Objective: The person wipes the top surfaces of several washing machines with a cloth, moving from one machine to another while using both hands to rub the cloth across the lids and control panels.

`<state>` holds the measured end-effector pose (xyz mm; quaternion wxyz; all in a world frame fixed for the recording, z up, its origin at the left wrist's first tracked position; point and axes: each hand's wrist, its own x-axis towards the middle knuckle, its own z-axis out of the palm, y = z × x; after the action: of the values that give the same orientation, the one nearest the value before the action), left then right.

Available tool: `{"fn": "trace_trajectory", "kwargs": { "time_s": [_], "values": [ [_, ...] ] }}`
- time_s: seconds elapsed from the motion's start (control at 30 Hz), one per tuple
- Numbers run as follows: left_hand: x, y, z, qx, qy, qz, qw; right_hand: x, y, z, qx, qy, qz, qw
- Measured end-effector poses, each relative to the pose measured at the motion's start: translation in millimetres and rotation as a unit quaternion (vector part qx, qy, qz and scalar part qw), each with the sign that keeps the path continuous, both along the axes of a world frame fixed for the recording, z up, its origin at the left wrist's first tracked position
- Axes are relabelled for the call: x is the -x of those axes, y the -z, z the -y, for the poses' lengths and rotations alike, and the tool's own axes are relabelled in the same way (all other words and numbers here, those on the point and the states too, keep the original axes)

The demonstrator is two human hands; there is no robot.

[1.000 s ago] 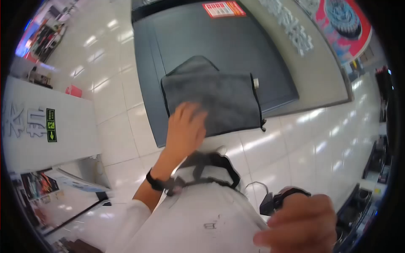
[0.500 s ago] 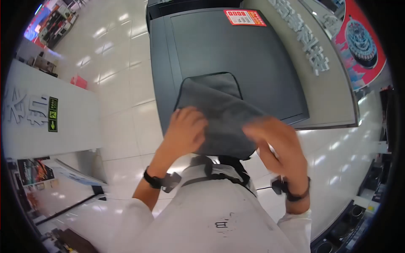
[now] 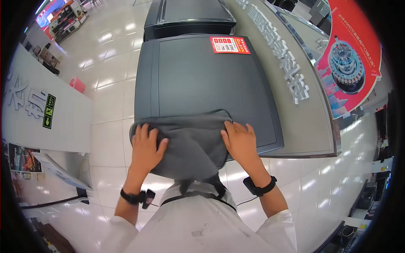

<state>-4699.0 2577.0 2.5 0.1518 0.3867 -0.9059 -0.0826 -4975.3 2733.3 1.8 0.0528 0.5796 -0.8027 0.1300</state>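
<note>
A soft, matt grey cloth (image 3: 190, 149) with a thin dark edging lies rumpled across the near end of the smooth, dark grey worktop (image 3: 206, 80), sagging past its near edge. On the worktop's left side, the left hand (image 3: 145, 147) rests spread on the cloth, thumb apart. Toward its right side, the right hand (image 3: 240, 141) touches the cloth's edge with bent fingers; whether they pinch it cannot be told. A glossy red-and-white rectangular label (image 3: 230, 45) lies flat near the worktop's far right corner.
</note>
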Motion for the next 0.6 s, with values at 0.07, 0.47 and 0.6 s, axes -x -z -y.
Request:
{"fn": "trace_trajectory", "kwargs": {
  "time_s": [0.07, 0.47, 0.6],
  "values": [
    [27, -9, 17, -0.03, 0.036, 0.078, 0.996, 3, 1, 10, -0.028, 0.014, -0.05, 0.998],
    [4, -7, -64, -0.09, 0.102, 0.075, 0.988, -34, 7, -64, -0.099, 0.102, 0.095, 0.985],
    [18, -23, -70, -0.119, 0.186, 0.017, 0.975, -15, 12, -61, -0.073, 0.156, 0.126, 0.977]
  ]
}}
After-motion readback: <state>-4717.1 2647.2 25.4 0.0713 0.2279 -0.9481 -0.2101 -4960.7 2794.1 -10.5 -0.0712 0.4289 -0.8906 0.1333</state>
